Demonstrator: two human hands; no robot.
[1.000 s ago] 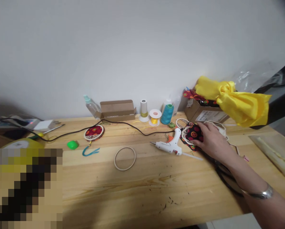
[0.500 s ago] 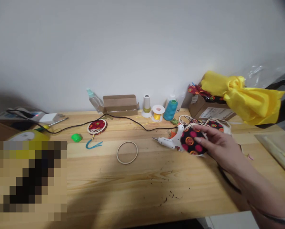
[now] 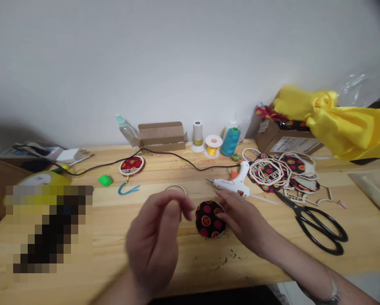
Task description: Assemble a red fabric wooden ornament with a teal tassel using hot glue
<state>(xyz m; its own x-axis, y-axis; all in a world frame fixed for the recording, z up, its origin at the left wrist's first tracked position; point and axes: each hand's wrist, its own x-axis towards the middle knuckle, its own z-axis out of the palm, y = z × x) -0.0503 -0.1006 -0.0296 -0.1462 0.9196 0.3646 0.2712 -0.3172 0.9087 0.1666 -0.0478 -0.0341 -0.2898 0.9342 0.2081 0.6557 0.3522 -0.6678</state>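
Observation:
My right hand pinches a round fabric-covered disc by its right edge, between thumb and fingers. Its cloth is black with dark red dots and orange-ringed motifs. Close by on the left, my left hand is raised with loosely curved fingers, its fingertips just short of the disc. Nothing shows in it. Behind that hand lies a thin wooden ring, mostly hidden. A white glue gun rests on the table just beyond my right hand.
Black-handled scissors lie at right, below a pile of wooden cutouts and fabric pieces. Thread spools, including a teal one, stand near the wall. A finished-looking red disc with a blue tassel lies left. A black cord crosses behind.
My right hand has brought the fabric disc leftward and nearer, away from the pile. My left hand has come into view from below. Scissors and the pile now show uncovered.

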